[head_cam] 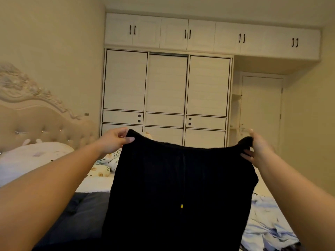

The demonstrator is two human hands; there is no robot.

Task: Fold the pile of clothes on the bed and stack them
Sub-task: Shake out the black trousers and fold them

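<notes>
A black garment (177,187) with a drawstring hangs spread out in front of me, above the bed (94,183). My left hand (116,140) pinches its top left corner. My right hand (259,147) grips the top right corner, where the cloth is bunched. The garment's lower part runs out of the frame at the bottom. On the bed to the lower left lies a dark grey garment (78,214). A crumpled light blue garment (268,221) lies at the lower right.
A white pillow (30,160) and a floral quilt (107,160) lie near the tufted headboard (36,122) on the left. A white wardrobe (166,91) fills the far wall. A door (262,109) stands at the right.
</notes>
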